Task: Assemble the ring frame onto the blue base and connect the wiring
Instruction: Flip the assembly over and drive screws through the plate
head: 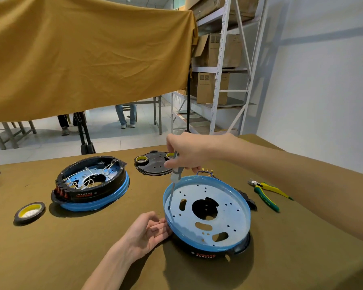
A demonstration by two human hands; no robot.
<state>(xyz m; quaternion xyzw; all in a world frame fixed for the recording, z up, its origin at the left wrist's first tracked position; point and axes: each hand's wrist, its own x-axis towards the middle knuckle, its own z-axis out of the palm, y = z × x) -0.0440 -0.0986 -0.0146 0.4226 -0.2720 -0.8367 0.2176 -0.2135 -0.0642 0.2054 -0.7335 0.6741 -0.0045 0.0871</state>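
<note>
The blue base (pixel 208 210), a round perforated metal pan, sits tilted on a black ring frame (pixel 205 255) whose edge shows beneath its near rim. The person's right hand (pixel 187 153) grips a screwdriver (pixel 174 176) with curled fingers, holding it nearly upright so its tip meets the pan's floor close to the left wall. The left hand (pixel 149 231) lies relaxed, fingers loosely extended, with fingertips touching the outside of the base's left rim. Wires with gold terminals (pixel 206 171) stick up behind the base's far rim. To the right of the base lie green-and-yellow pliers (pixel 266 192). To its left stands a second, already wired unit (pixel 90 183), a black ring on a blue pan, and nearer than that a roll of tape (pixel 29 212). Beyond the base, behind the right hand, rests a black cover plate (pixel 155 164) carrying another tape roll (pixel 141 160).
</note>
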